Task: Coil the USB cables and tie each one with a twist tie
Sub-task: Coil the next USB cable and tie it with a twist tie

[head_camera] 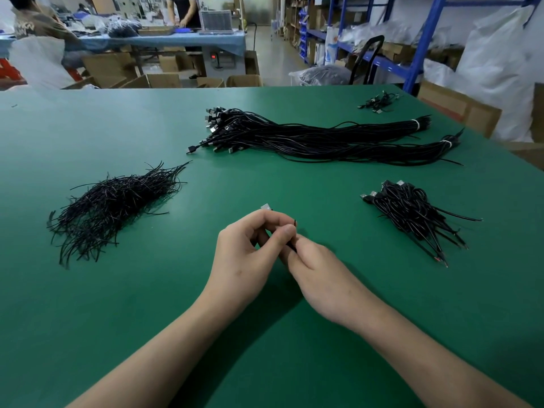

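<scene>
My left hand (250,251) and my right hand (318,269) meet over the middle of the green table (147,304). Between them is a coiled black USB cable; its silver plug (265,207) pokes out above my left fingers. My left hand grips the coil with curled fingers. My right fingers pinch a thin black twist tie (294,223) at the coil, one end sticking up. Most of the coil is hidden by my fingers. A heap of loose black twist ties (114,204) lies to the left.
Two long bundles of uncoiled USB cables (309,136) lie across the far middle. A pile of coiled, tied cables (412,213) sits at the right, and a small cluster of cables (378,102) lies near the far right corner. People work at a table behind.
</scene>
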{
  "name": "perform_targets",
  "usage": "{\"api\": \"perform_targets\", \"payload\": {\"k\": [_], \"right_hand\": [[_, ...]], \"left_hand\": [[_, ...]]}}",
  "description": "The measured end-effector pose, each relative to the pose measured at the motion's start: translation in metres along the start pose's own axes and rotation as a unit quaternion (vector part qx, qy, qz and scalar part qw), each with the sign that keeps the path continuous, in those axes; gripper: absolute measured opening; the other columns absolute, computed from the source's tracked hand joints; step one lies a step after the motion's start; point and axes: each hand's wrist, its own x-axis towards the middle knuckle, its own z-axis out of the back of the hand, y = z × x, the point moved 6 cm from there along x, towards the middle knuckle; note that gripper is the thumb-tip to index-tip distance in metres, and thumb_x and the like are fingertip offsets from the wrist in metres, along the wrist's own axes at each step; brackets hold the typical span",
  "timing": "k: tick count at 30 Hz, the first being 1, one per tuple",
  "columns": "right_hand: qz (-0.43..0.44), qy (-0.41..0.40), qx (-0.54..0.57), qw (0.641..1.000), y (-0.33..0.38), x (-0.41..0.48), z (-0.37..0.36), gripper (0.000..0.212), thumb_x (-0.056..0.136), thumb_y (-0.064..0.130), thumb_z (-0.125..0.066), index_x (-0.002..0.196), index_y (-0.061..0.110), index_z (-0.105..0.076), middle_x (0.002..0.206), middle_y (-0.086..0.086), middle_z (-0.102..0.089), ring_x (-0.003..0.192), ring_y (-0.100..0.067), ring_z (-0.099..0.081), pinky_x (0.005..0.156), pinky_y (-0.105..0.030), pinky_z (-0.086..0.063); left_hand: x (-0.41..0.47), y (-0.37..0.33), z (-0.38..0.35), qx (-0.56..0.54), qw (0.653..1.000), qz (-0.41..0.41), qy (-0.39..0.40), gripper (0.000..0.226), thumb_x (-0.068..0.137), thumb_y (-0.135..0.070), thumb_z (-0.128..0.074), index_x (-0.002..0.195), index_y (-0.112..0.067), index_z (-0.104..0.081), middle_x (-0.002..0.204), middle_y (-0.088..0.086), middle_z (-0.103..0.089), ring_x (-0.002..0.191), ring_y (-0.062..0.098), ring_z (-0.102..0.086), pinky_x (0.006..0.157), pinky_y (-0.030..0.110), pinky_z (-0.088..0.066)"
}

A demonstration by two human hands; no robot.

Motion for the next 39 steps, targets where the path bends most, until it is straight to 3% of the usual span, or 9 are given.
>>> {"api": "perform_targets", "payload": {"k": [2, 4, 8, 11, 16, 24, 28, 32, 39], "right_hand": [[-0.008, -0.028, 0.032, 0.999, -0.006, 0.003, 0.004, 0.031, 0.105, 0.047, -0.033, 0.099, 0.037, -0.062, 0.067, 0.010, -0.058, 0.058, -0.011, -0.047, 0.059, -0.037, -0.043], [-0.010, -0.038, 0.049, 0.998, -0.009, 0.004, 0.006, 0.035, 0.104, 0.046, -0.035, 0.076, 0.040, -0.056, 0.058, 0.010, -0.045, 0.052, -0.010, -0.037, 0.053, -0.036, -0.032], [-0.042, -0.032, 0.147, 0.988, -0.010, 0.004, 0.003, 0.037, 0.098, 0.050, -0.038, 0.069, 0.040, -0.058, 0.058, 0.011, -0.038, 0.056, -0.015, -0.033, 0.056, -0.039, -0.027], [-0.083, -0.037, 0.210, 0.973, -0.019, 0.005, 0.006, 0.039, 0.107, 0.041, -0.040, 0.075, 0.030, -0.059, 0.052, 0.015, -0.035, 0.049, -0.009, -0.028, 0.051, -0.031, -0.024], [-0.105, -0.054, 0.288, 0.950, -0.020, 0.001, 0.010, 0.033, 0.110, 0.032, -0.038, 0.088, 0.014, -0.054, 0.056, 0.011, -0.034, 0.043, -0.002, -0.025, 0.041, -0.014, -0.023], [-0.096, -0.060, 0.271, 0.956, -0.017, -0.001, 0.007, 0.035, 0.109, 0.035, -0.038, 0.078, 0.018, -0.040, 0.061, 0.008, -0.033, 0.047, -0.006, -0.023, 0.043, -0.018, -0.021], [-0.076, -0.045, 0.268, 0.959, -0.015, 0.001, 0.008, 0.030, 0.109, 0.036, -0.038, 0.091, 0.014, -0.049, 0.062, 0.012, -0.035, 0.049, -0.005, -0.026, 0.044, -0.015, -0.024], [-0.060, -0.024, 0.279, 0.958, -0.013, 0.002, 0.009, 0.025, 0.109, 0.032, -0.038, 0.098, 0.015, -0.053, 0.062, 0.014, -0.037, 0.050, -0.003, -0.028, 0.045, -0.014, -0.026], [-0.080, 0.009, 0.311, 0.947, -0.014, 0.002, 0.009, 0.031, 0.109, 0.026, -0.036, 0.120, 0.001, -0.052, 0.063, 0.014, -0.041, 0.050, -0.003, -0.029, 0.048, -0.016, -0.024]], "left_hand": [[-0.001, -0.002, -0.002, 0.010, 1.000, -0.012, 0.009, 0.018, 0.092, -0.013, -0.072, 0.089, -0.030, -0.073, 0.074, -0.013, -0.068, 0.062, 0.019, -0.060, 0.065, 0.030, -0.049], [-0.002, -0.005, -0.003, 0.039, 0.999, -0.034, 0.008, 0.019, 0.091, -0.010, -0.073, 0.090, -0.029, -0.073, 0.075, -0.015, -0.068, 0.061, 0.010, -0.062, 0.063, 0.018, -0.043], [-0.004, -0.015, -0.001, 0.128, 0.985, -0.118, -0.012, 0.018, 0.090, -0.007, -0.074, 0.098, -0.023, -0.073, 0.089, -0.018, -0.065, 0.066, 0.015, -0.062, 0.075, 0.010, -0.038], [-0.003, -0.020, 0.003, 0.196, 0.964, -0.181, -0.011, 0.014, 0.091, -0.013, -0.071, 0.102, -0.022, -0.071, 0.101, -0.013, -0.062, 0.073, 0.009, -0.060, 0.069, 0.011, -0.037], [-0.004, -0.012, -0.002, 0.220, 0.960, -0.170, 0.030, 0.016, 0.087, -0.030, -0.078, 0.100, -0.028, -0.068, 0.087, -0.016, -0.068, 0.083, 0.004, -0.066, 0.069, 0.020, -0.048], [0.000, -0.005, 0.002, 0.217, 0.965, -0.145, 0.021, 0.010, 0.083, -0.020, -0.083, 0.088, -0.023, -0.075, 0.080, -0.014, -0.067, 0.075, 0.007, -0.063, 0.067, 0.029, -0.053], [0.003, 0.000, 0.003, 0.135, 0.986, -0.095, 0.031, 0.017, 0.084, -0.012, -0.081, 0.089, -0.028, -0.076, 0.078, -0.013, -0.072, 0.076, 0.013, -0.067, 0.073, 0.031, -0.054], [0.003, 0.009, 0.002, 0.070, 0.995, -0.041, 0.050, 0.022, 0.088, -0.010, -0.076, 0.090, -0.032, -0.077, 0.080, -0.007, -0.075, 0.075, 0.019, -0.070, 0.073, 0.044, -0.056], [0.002, 0.009, 0.001, 0.084, 0.994, -0.064, 0.041, 0.025, 0.087, -0.006, -0.075, 0.092, -0.031, -0.074, 0.083, -0.007, -0.069, 0.076, 0.019, -0.068, 0.070, 0.045, -0.053]]}}
